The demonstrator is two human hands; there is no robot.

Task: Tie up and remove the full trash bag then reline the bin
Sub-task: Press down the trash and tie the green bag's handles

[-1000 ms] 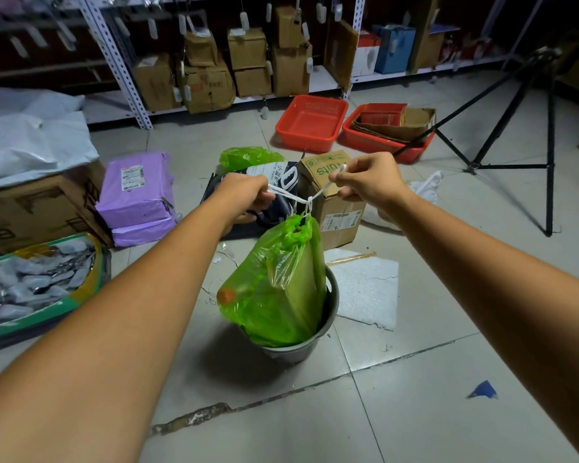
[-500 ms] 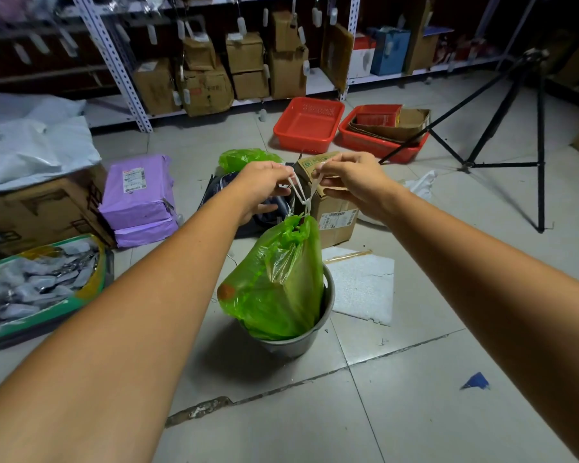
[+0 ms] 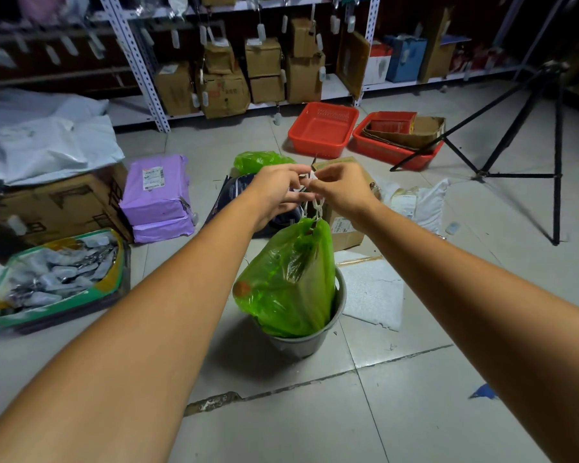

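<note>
Where the tiled floor (image 3: 415, 416) meets the onlooker's feet, the items run as follows.

Green trash bag (image 3: 288, 285): full, neck gathered, lower part inside the bin and upper part rising above the rim.

Grey bin (image 3: 301, 345): round, upright on the floor.

Left hand (image 3: 274, 192): fingers curled, pinching the drawstring above the bag.

Right hand (image 3: 345, 192): pinching likewise, just beside the left.

White drawstring (image 3: 317, 206): runs from the bag's neck up to both hands.

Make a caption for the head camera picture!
Left hand and right hand pinch the white drawstring of a green trash bag in its grey bin.
</note>
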